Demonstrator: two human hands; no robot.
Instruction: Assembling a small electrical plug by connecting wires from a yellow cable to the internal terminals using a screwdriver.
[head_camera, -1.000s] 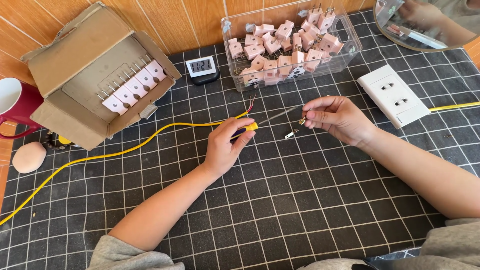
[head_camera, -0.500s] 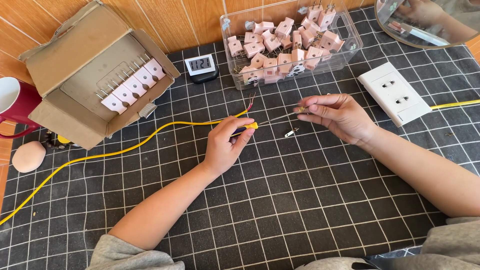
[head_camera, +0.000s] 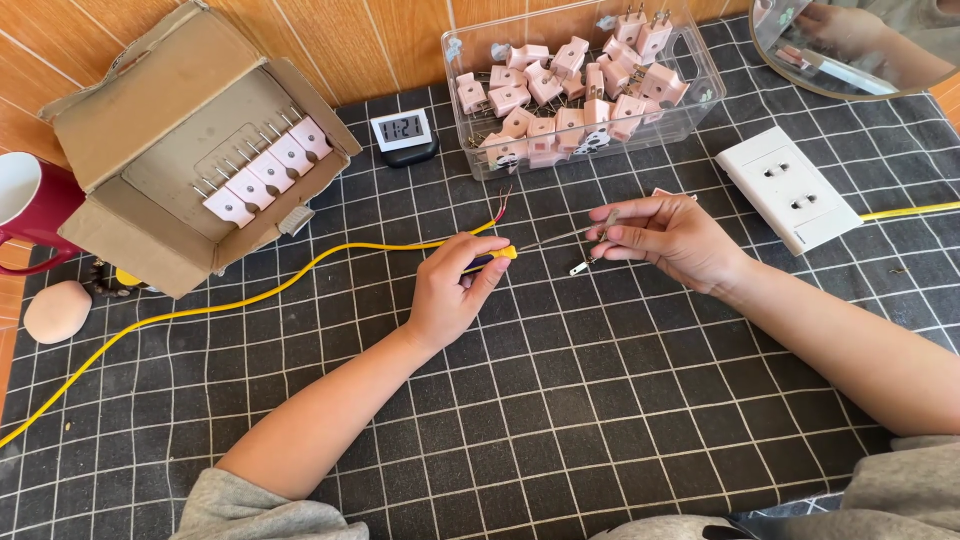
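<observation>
While the left hand (head_camera: 452, 290) grasps the yellow cable (head_camera: 300, 275), the right hand (head_camera: 665, 238) pinches a small metal piece (head_camera: 608, 222) over open mat (head_camera: 560, 420).

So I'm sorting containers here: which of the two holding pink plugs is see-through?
The clear plastic bin at the back, heaped with loose pink plugs. The other is an opaque brown cardboard box on the left, its plugs lined in one neat row.

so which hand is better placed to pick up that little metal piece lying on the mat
Right. The right hand hovers just above the metal piece, fingertips nearly on it. The left hand is farther off and grips a screwdriver.
</observation>
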